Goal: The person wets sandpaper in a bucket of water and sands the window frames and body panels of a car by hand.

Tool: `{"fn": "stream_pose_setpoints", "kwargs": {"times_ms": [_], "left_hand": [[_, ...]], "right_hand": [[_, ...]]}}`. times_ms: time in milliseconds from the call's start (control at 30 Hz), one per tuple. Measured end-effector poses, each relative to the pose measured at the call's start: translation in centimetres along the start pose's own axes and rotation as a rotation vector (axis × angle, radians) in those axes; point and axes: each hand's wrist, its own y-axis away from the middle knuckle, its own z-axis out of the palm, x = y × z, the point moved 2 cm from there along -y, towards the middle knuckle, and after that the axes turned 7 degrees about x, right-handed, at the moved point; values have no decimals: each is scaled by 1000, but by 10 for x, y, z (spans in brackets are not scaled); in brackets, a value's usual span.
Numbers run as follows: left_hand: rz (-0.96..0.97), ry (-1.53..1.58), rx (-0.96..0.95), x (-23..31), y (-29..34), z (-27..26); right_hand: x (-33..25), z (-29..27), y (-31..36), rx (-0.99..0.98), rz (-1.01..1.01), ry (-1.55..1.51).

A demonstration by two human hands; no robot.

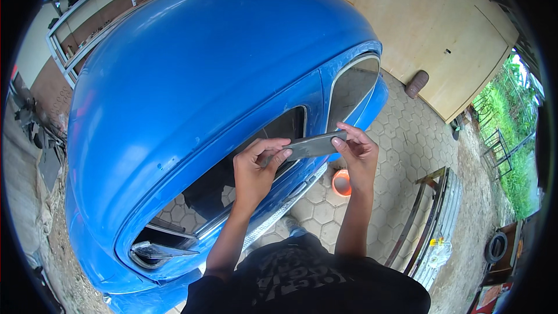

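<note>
Between both hands I hold a flat grey strip of sandpaper, stretched out level in front of the car's side windows. My left hand pinches its left end between thumb and fingers. At the other end, my right hand grips it with the thumb on the near face and fingers behind. Behind the strip stands a blue car with a rounded roof. Its side window openings lie just past my hands, and a small vent window sits tilted at the lower left.
On the paved floor an orange bucket stands below my right hand. A metal-and-wood bench is to the right. Far right, a brown cushion-like object leans on a plywood wall; a tire lies lower.
</note>
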Motion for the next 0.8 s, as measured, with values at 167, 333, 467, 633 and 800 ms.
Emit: {"fn": "stream_pose_setpoints", "kwargs": {"times_ms": [167, 333, 467, 633, 800], "left_hand": [[246, -224, 134, 5, -1, -5], [275, -339, 130, 17, -8, 1], [351, -404, 204, 18, -26, 19], [380, -433, 151, 3, -61, 48], [375, -466, 180, -6, -73, 47]], "right_hand": [[8, 12, -3, -2, -164, 184], [24, 34, -12, 45, 67, 20], [33, 56, -41, 253, -159, 367], [40, 79, -86, 436, -306, 527], [75, 92, -126, 508, -222, 648]]}}
